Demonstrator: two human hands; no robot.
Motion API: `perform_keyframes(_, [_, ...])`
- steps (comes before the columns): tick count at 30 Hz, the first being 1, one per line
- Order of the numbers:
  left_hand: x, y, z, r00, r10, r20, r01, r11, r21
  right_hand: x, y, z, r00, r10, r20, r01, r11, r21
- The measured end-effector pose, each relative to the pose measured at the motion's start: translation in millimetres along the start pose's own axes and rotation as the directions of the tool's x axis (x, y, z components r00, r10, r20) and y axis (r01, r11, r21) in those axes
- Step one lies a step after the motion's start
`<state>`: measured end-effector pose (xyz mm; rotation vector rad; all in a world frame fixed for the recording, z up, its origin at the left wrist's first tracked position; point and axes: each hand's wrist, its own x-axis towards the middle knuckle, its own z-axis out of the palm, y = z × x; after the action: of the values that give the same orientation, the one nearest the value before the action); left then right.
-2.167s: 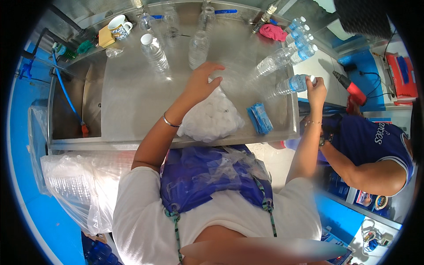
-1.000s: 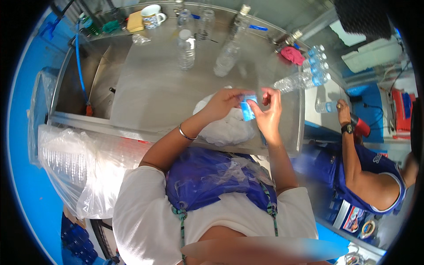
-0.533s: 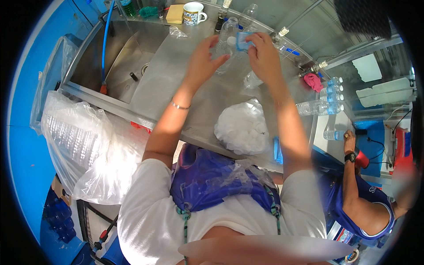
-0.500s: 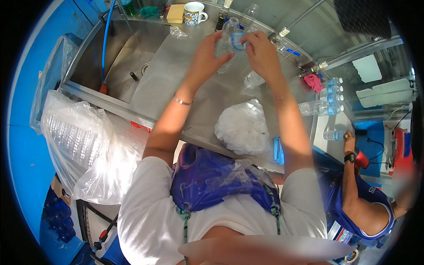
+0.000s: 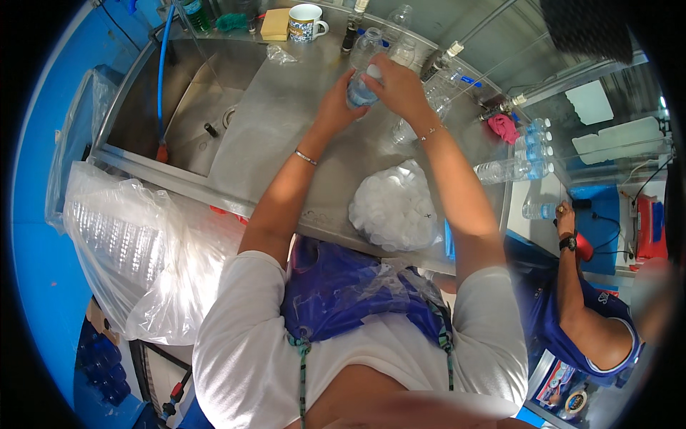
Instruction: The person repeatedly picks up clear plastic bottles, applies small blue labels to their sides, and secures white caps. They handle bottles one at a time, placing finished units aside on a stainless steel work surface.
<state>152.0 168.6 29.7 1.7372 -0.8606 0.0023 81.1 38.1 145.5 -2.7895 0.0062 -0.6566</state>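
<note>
One hand, your left hand (image 5: 334,107), has its fingers curled round the left side of the capped bottle (image 5: 362,98), over the table (image 5: 286,136). Hold lightly but firmly there, so the thin wall doesn't dent and the blue label (image 5: 356,89) can sit level. Your right hand (image 5: 399,84) comes in from the other side, fingers bent close by the white cap (image 5: 373,71); whether they grip cap or label, you cannot tell. Work evenly around, without tugging. The left fingers hide the bottle's lower part; farther right, your right forearm (image 5: 468,196) covers much of the blue packet (image 5: 449,242).
</note>
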Motion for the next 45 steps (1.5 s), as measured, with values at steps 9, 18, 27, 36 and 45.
perform_keyframes(9, [-33.7,81.0,-39.7,0.881,0.041,0.472,0.023,0.991,-0.131,-37.2,-11.9,-105.6,0.998,0.030,0.050,-0.042,0.964,0.264])
perform_keyframes(18, [-39.5,134.9,-10.1,0.472,0.090,0.877,0.522,0.773,-0.360,-96.1,23.4,-132.9,0.997,0.055,-0.055,-0.023,0.881,0.473])
perform_keyframes(27, [-66.0,170.2,47.4,0.769,0.186,0.612,0.067,0.928,-0.366,-233.0,72.3,-207.9,0.922,0.339,-0.189,-0.383,0.872,-0.304])
perform_keyframes(36, [-62.5,167.8,61.6,0.678,0.151,0.719,0.049,0.967,-0.249,-331.8,170.7,-217.4,0.739,0.561,-0.373,-0.674,0.597,-0.435])
perform_keyframes(45, [-70.1,160.2,61.5,0.669,0.200,0.716,-0.037,0.971,-0.236,-319.3,128.8,-228.3,0.719,0.659,-0.222,-0.693,0.651,-0.310])
